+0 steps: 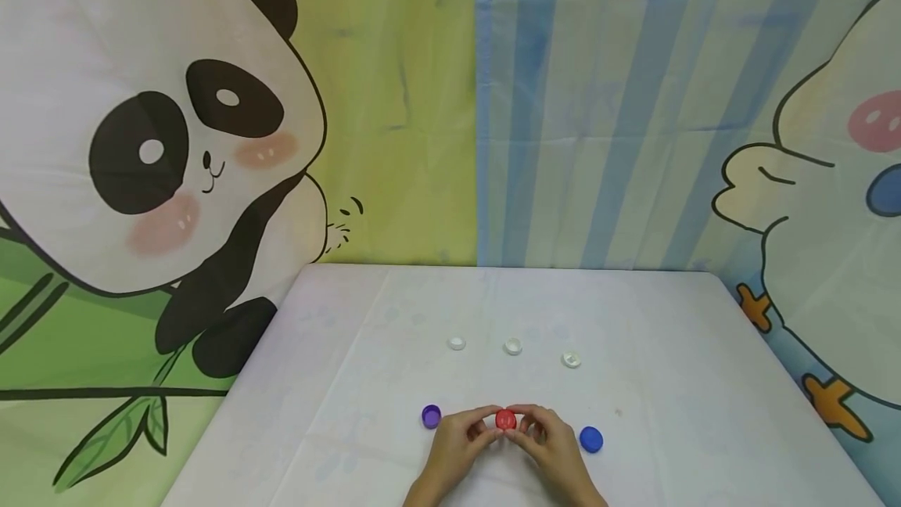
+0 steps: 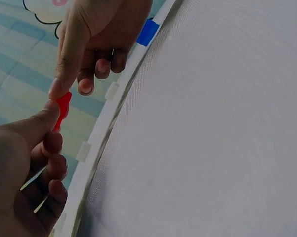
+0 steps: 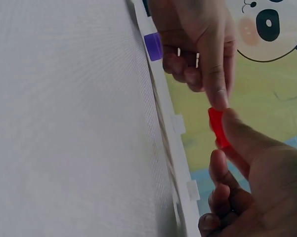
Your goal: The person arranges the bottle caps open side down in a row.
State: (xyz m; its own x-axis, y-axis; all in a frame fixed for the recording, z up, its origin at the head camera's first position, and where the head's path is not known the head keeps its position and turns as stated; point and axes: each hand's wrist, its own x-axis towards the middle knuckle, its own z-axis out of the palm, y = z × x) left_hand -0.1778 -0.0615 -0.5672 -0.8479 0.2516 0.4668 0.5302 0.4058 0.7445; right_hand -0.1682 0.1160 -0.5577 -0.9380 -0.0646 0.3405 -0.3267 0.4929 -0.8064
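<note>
Crosswise between fingers [image 1: 484, 412], red disc [image 1: 505, 419], flat face turned upward

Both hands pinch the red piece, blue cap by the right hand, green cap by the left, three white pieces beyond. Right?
Colour's off: the head view shows a purple cap beside the left hand, not a green one. The rest stands.

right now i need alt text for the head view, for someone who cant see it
A person's left hand and right hand together pinch a red cap over a white table. A purple cap lies left of them, a blue cap right, and three white caps beyond.
</note>
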